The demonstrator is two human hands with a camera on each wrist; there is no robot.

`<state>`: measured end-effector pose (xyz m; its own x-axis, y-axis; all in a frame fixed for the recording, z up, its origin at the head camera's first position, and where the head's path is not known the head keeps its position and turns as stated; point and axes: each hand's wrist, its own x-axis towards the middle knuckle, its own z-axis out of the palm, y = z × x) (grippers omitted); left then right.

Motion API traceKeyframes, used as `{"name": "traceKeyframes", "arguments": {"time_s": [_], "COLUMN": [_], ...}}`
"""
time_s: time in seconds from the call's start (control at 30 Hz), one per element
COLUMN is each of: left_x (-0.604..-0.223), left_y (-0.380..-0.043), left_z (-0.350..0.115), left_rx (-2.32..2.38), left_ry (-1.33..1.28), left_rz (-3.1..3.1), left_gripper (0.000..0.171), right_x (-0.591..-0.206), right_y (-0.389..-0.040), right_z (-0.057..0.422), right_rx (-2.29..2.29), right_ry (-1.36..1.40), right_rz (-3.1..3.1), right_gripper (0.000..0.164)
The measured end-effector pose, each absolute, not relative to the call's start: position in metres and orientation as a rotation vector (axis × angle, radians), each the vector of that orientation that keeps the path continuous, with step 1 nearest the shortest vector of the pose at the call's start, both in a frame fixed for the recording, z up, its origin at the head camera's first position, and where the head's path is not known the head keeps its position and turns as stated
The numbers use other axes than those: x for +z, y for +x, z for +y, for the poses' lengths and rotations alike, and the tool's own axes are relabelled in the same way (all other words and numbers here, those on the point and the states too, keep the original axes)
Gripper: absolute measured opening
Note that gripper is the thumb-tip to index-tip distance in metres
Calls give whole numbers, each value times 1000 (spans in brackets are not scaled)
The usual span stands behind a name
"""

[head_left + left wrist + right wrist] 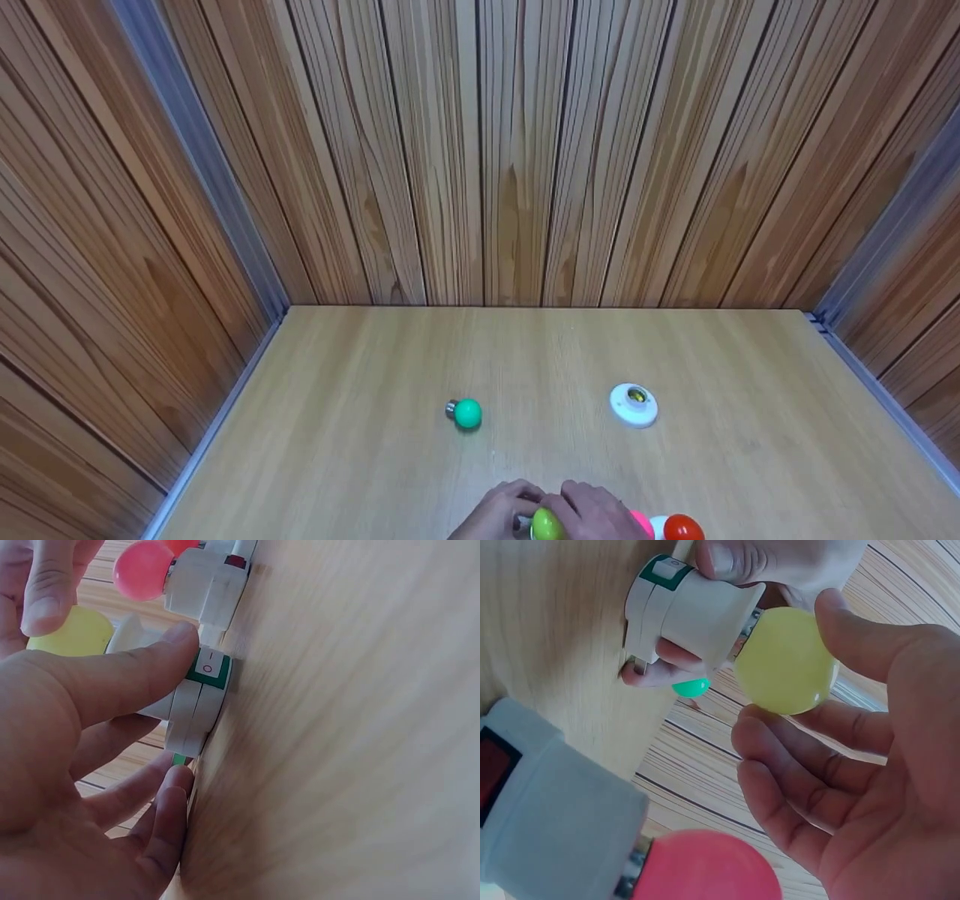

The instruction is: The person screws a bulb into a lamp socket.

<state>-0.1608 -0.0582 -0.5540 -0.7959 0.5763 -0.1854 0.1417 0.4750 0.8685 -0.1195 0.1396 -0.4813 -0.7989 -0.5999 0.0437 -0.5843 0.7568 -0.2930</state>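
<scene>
At the bottom edge of the head view, both hands meet around a yellow-green bulb (547,525). My left hand (499,514) grips a white switched lamp socket (705,619) low over the table, thumb by its green-framed rocker switch (210,666). My right hand (596,514) has its thumb on one side of the bulb and its fingertips on the other, pinching the round part. A strip of the bulb's metal screw base (746,634) shows at the socket's mouth.
Close on the right stands another socket (562,795) with a pink bulb (705,866), and a red bulb (682,527) beyond. Farther back on the table (375,472) lie a green bulb (468,414) and a round white lamp base (634,405). Wood-panelled walls (517,150) enclose the table.
</scene>
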Motion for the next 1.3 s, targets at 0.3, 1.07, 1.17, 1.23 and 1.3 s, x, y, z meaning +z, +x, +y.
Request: {"name": "traceKeyframes", "arguments": {"time_s": [0.3,1.07,1.17,1.23,1.3], "left_x": [-554,-555,-555,-554,-554], "left_y": [-161,-165,-165,-165,-165], "left_z": [-57,-56,-55,-55,-55], "left_rx": [1254,1256,1259,1260,1269], "left_ry": [570,546,511,495,486], "left_rz": [2283,2266,2239,2229,2226], "left_gripper": [34,20,21,23,25], "right_x": [-485,-494,-490,-487,-485], "right_y": [-126,-131,-130,-129,-127], "right_z": [151,157,155,153,151], "right_rx": [-585,-666,-661,-644,-613], "right_ry": [-1187,-1629,-1484,-1352,-1244], "right_rz": [2860,2826,2789,2776,2790], "right_gripper": [57,36,38,39,41]}}
